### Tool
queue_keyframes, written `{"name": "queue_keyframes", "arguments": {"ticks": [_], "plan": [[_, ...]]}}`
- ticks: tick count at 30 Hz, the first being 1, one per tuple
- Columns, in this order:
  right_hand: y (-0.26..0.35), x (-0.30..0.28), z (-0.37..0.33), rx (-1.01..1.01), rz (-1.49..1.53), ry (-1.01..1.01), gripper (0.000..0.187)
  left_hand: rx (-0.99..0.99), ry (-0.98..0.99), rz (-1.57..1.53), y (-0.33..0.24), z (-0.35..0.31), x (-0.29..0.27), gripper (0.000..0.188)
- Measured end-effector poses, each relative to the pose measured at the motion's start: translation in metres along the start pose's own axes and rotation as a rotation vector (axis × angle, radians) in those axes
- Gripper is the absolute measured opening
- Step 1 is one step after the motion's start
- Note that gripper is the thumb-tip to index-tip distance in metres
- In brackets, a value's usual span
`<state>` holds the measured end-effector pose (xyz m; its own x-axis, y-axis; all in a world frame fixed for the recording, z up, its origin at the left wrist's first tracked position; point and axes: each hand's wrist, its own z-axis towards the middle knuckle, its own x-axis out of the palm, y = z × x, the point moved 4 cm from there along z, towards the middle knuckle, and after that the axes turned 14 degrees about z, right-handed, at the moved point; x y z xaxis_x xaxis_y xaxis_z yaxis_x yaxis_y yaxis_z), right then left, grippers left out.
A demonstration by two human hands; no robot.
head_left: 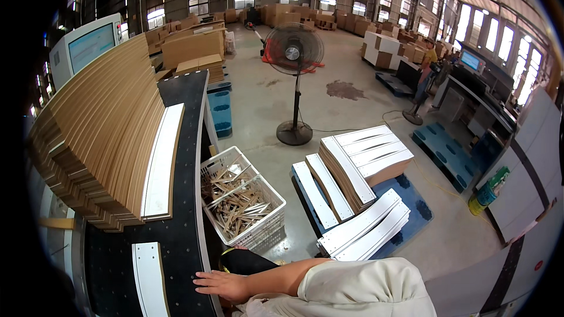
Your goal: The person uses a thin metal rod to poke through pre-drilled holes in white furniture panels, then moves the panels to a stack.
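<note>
My right hand (221,285) reaches in from the right, palm down, its fingers stretched out over the edge of a black perforated work table (182,235). It holds nothing. Nearest to it on the table lies a white curved panel (150,279) with small holes at its end, apart from the fingertips. Farther up the table another white curved panel (161,167) lies beside a tall row of brown-edged boards (108,135) packed together. My left hand does not show. Just beyond my forearm is a dark object (251,261) with a yellow edge, partly hidden.
A white plastic crate (276,211) full of wood offcuts stands beside the table. White panels (367,149) are stacked on a blue pallet (420,214) to the right. Ahead stands a floor fan (296,82); its cable crosses the floor. A monitor (91,47) rises at left.
</note>
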<state>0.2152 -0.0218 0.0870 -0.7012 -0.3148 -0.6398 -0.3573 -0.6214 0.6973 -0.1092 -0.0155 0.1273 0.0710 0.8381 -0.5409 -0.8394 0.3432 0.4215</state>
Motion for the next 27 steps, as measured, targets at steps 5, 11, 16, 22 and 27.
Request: {"name": "queue_keyframes", "arguments": {"ticks": [5,11,16,22,27], "plan": [[0.004,-0.003,0.0,0.068,-0.008,0.077,0.072,-0.295,0.457,-0.126,0.025,-0.003,0.02,0.094],[0.008,-0.005,0.001,0.107,0.019,0.104,0.071,-0.763,1.074,-0.313,0.024,-0.001,0.012,0.093],[0.01,-0.006,0.002,0.129,0.005,0.123,0.072,-0.755,0.951,-0.311,0.021,-0.014,0.018,0.092],[0.011,-0.006,0.001,0.126,-0.013,0.109,0.072,-0.623,0.878,-0.119,0.021,-0.016,0.011,0.091],[0.011,-0.006,0.001,0.141,-0.022,0.124,0.071,-0.588,0.907,-0.092,0.017,0.0,0.003,0.091]]}}
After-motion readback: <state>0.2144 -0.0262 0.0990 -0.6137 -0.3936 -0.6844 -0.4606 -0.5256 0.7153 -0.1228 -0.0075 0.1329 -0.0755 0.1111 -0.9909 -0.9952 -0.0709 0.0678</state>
